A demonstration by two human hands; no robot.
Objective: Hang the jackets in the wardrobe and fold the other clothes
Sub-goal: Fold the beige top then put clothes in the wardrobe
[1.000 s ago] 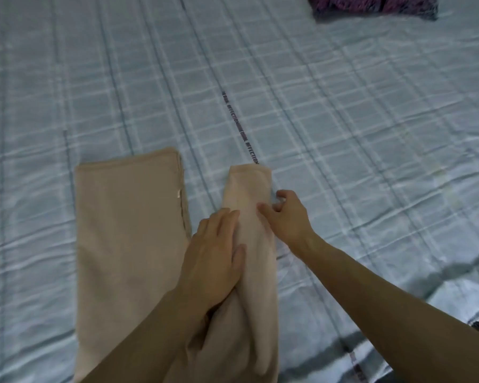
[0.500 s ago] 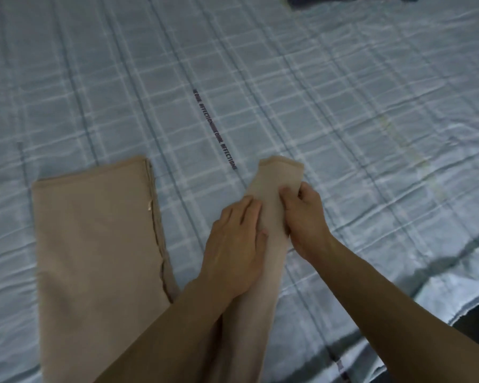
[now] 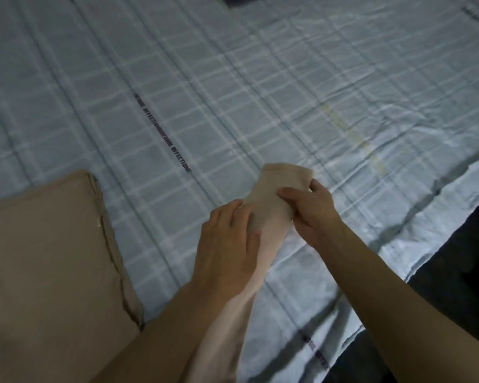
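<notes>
A beige garment lies on the bed in two parts: a wide flat panel (image 3: 47, 266) at the lower left and a narrow sleeve or leg (image 3: 280, 189) running up toward the middle. My left hand (image 3: 227, 244) rests flat on the narrow part, fingers spread. My right hand (image 3: 313, 211) pinches the right edge of the narrow part just below its cuffed end, thumb on top. The lower stretch of the narrow part passes under my left forearm.
The bed carries a pale blue checked sheet (image 3: 233, 92) with a printed text stripe. Its edge runs along the right side, with dark floor (image 3: 454, 313) beyond. A dark piece of clothing (image 3: 249, 0) shows at the top edge.
The narrow beige part has swung right, away from the wide panel. My right hand went from beside its edge to gripping it near the cuff. My left hand moved along with it.
</notes>
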